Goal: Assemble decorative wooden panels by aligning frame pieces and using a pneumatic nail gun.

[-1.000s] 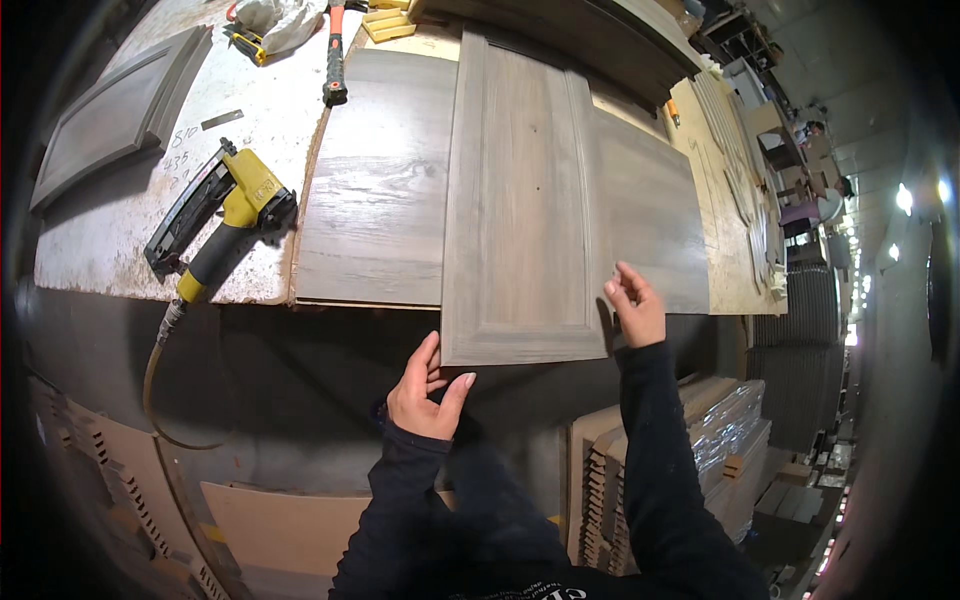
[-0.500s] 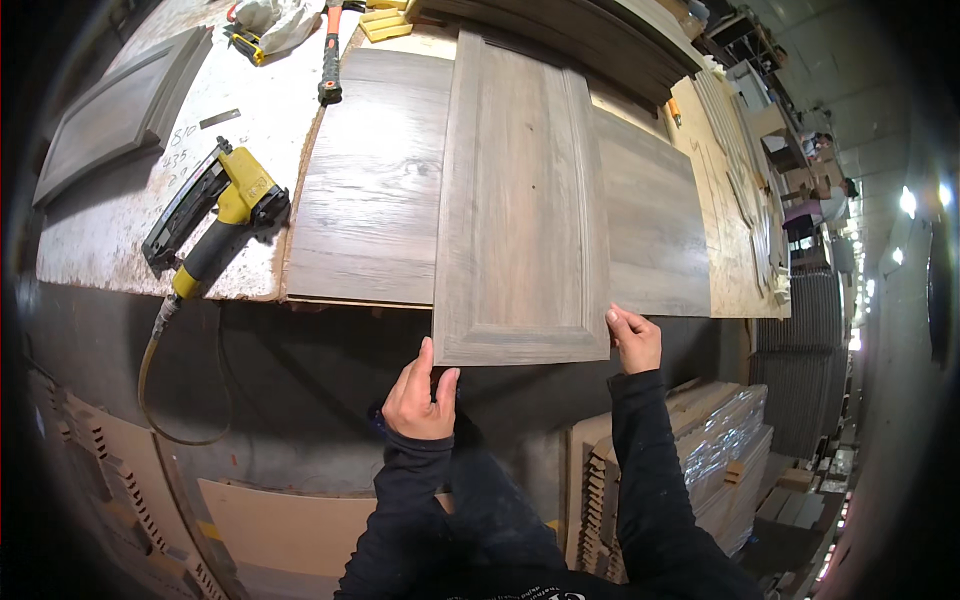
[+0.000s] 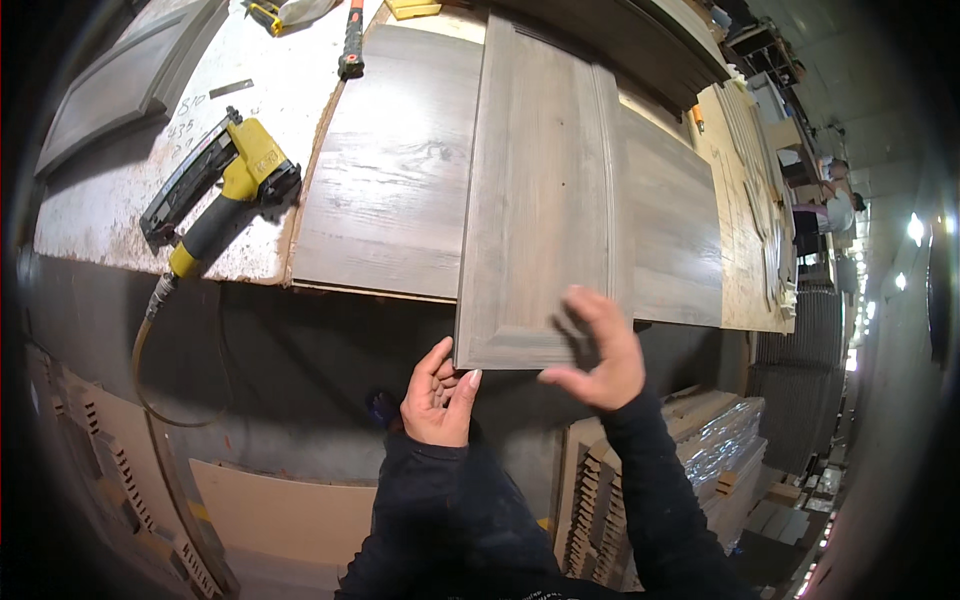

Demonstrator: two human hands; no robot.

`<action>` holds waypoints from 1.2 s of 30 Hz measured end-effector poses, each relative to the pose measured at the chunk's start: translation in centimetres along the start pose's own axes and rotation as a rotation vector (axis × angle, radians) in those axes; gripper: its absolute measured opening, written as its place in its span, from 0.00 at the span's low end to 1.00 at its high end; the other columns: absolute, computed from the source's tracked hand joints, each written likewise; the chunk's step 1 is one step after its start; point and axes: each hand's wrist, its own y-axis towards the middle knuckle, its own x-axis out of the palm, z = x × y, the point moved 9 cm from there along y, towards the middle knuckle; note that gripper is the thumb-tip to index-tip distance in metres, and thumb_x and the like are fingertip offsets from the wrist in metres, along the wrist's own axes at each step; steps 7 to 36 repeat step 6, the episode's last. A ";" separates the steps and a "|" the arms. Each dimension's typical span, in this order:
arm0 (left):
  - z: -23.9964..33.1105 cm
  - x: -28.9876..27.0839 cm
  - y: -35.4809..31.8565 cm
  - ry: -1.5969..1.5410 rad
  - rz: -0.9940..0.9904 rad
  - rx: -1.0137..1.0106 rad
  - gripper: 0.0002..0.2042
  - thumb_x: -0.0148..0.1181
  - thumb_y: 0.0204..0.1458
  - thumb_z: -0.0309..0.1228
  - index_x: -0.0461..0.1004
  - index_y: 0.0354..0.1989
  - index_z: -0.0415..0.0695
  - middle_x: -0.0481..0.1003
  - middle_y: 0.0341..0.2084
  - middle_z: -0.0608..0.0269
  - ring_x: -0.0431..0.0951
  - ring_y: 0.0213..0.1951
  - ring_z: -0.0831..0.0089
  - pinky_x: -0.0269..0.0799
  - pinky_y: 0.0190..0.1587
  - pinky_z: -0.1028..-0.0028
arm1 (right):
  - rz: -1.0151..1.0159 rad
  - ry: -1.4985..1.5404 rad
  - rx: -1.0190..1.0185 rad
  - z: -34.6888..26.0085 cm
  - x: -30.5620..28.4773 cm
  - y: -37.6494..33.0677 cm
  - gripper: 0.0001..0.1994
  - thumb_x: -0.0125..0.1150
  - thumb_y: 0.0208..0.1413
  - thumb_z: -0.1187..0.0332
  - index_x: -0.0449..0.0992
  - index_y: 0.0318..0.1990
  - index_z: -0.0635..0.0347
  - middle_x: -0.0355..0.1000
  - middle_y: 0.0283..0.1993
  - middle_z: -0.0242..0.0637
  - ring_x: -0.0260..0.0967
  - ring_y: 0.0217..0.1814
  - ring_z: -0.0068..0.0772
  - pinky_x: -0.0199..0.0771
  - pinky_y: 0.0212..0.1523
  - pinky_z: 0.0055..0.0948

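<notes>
A grey-brown wood-grain cabinet door (image 3: 540, 220) with a raised frame lies lengthwise over a flat panel, its near end jutting past the bench edge. At its near left corner, my left hand (image 3: 438, 400) grips it, fingertips at the side edge and thumb at the front edge. My right hand (image 3: 605, 360) is over the near right corner, thumb and fingers spread, slightly blurred and holding nothing. Beneath the door, the wood-grain panel (image 3: 385, 170) shows on both sides.
Left on the bench (image 3: 255, 255) lie a yellow-black nail gun (image 3: 225, 185) with its air hose (image 3: 140, 370), stacked door panels (image 3: 125, 85) and a hammer (image 3: 352, 45). More dark panels (image 3: 620, 40) sit at the back. Wrapped boards (image 3: 690, 450) stand below right.
My right hand has let go of the door's right edge and moved left over its near corner, opening. My left hand stays at the left corner. The view has shifted slightly.
</notes>
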 end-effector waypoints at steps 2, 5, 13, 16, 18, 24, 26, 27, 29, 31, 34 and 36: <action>-0.2 0.0 0.0 -0.001 0.004 -0.007 0.23 0.57 0.47 0.20 0.61 0.53 0.35 0.72 0.38 0.55 0.73 0.39 0.76 0.68 0.43 0.79 | -0.217 -0.056 -0.121 -2.8 3.2 1.3 0.40 0.71 0.29 0.53 0.63 0.54 0.58 0.59 0.56 0.46 0.55 0.60 0.49 0.56 0.57 0.43; -0.6 0.5 0.0 0.012 -0.020 0.014 0.22 0.56 0.47 0.19 0.60 0.53 0.34 0.71 0.40 0.54 0.72 0.41 0.74 0.68 0.45 0.78 | -0.299 -0.162 -0.109 -3.1 4.5 2.4 0.43 0.69 0.31 0.52 0.57 0.59 0.50 0.52 0.61 0.45 0.46 0.65 0.47 0.48 0.59 0.51; -0.7 0.4 -0.1 0.038 -0.033 0.040 0.23 0.57 0.47 0.19 0.60 0.53 0.35 0.71 0.40 0.54 0.72 0.42 0.73 0.68 0.45 0.78 | -0.296 -0.169 -0.115 -2.9 5.0 2.7 0.44 0.68 0.32 0.52 0.54 0.60 0.47 0.50 0.62 0.45 0.44 0.66 0.47 0.47 0.60 0.52; -0.7 0.4 -0.1 0.038 -0.033 0.040 0.23 0.57 0.47 0.19 0.60 0.53 0.35 0.71 0.40 0.54 0.72 0.42 0.73 0.68 0.45 0.78 | -0.296 -0.169 -0.115 -2.9 5.0 2.7 0.44 0.68 0.32 0.52 0.54 0.60 0.47 0.50 0.62 0.45 0.44 0.66 0.47 0.47 0.60 0.52; -0.7 0.4 -0.1 0.038 -0.033 0.040 0.23 0.57 0.47 0.19 0.60 0.53 0.35 0.71 0.40 0.54 0.72 0.42 0.73 0.68 0.45 0.78 | -0.296 -0.169 -0.115 -2.9 5.0 2.7 0.44 0.68 0.32 0.52 0.54 0.60 0.47 0.50 0.62 0.45 0.44 0.66 0.47 0.47 0.60 0.52; -0.7 0.4 -0.1 0.038 -0.033 0.040 0.23 0.57 0.47 0.19 0.60 0.53 0.35 0.71 0.40 0.54 0.72 0.42 0.73 0.68 0.45 0.78 | -0.296 -0.169 -0.115 -2.9 5.0 2.7 0.44 0.68 0.32 0.52 0.54 0.60 0.47 0.50 0.62 0.45 0.44 0.66 0.47 0.47 0.60 0.52; -0.7 0.4 -0.1 0.038 -0.033 0.040 0.23 0.57 0.47 0.19 0.60 0.53 0.35 0.71 0.40 0.54 0.72 0.42 0.73 0.68 0.45 0.78 | -0.296 -0.169 -0.115 -2.9 5.0 2.7 0.44 0.68 0.32 0.52 0.54 0.60 0.47 0.50 0.62 0.45 0.44 0.66 0.47 0.47 0.60 0.52; -0.7 0.4 -0.1 0.038 -0.033 0.040 0.23 0.57 0.47 0.19 0.60 0.53 0.35 0.71 0.40 0.54 0.72 0.42 0.73 0.68 0.45 0.78 | -0.296 -0.169 -0.115 -2.9 5.0 2.7 0.44 0.68 0.32 0.52 0.54 0.60 0.47 0.50 0.62 0.45 0.44 0.66 0.47 0.47 0.60 0.52; -0.7 0.4 -0.1 0.038 -0.033 0.040 0.23 0.57 0.47 0.19 0.60 0.53 0.35 0.71 0.40 0.54 0.72 0.42 0.73 0.68 0.45 0.78 | -0.296 -0.169 -0.115 -2.9 5.0 2.7 0.44 0.68 0.32 0.52 0.54 0.60 0.47 0.50 0.62 0.45 0.44 0.66 0.47 0.47 0.60 0.52; -0.7 0.4 -0.1 0.038 -0.033 0.040 0.23 0.57 0.47 0.19 0.60 0.53 0.35 0.71 0.40 0.54 0.72 0.42 0.73 0.68 0.45 0.78 | -0.296 -0.169 -0.115 -2.9 5.0 2.7 0.44 0.68 0.32 0.52 0.54 0.60 0.47 0.50 0.62 0.45 0.44 0.66 0.47 0.47 0.60 0.52; -0.7 0.4 -0.1 0.038 -0.033 0.040 0.23 0.57 0.47 0.19 0.60 0.53 0.35 0.71 0.40 0.54 0.72 0.42 0.73 0.68 0.45 0.78 | -0.296 -0.169 -0.115 -2.9 5.0 2.7 0.44 0.68 0.32 0.52 0.54 0.60 0.47 0.50 0.62 0.45 0.44 0.66 0.47 0.47 0.60 0.52; -0.7 0.4 -0.1 0.038 -0.033 0.040 0.23 0.57 0.47 0.19 0.60 0.53 0.35 0.71 0.40 0.54 0.72 0.42 0.73 0.68 0.45 0.78 | -0.296 -0.169 -0.115 -2.9 5.0 2.7 0.44 0.68 0.32 0.52 0.54 0.60 0.47 0.50 0.62 0.45 0.44 0.66 0.47 0.47 0.60 0.52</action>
